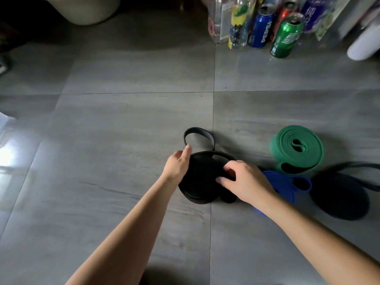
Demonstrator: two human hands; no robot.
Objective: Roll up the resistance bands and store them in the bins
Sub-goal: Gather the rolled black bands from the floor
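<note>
Right hand (244, 182) pinches one black band (198, 177); left hand (178, 165), uncurled, touches it.

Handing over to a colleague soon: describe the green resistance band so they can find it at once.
Start at the cluster of drink cans at the far right of the grey tiled floor and come straight toward the person. The green resistance band lies there, just beyond the blue band. It is the only green one, wound in a flat coil.
</note>
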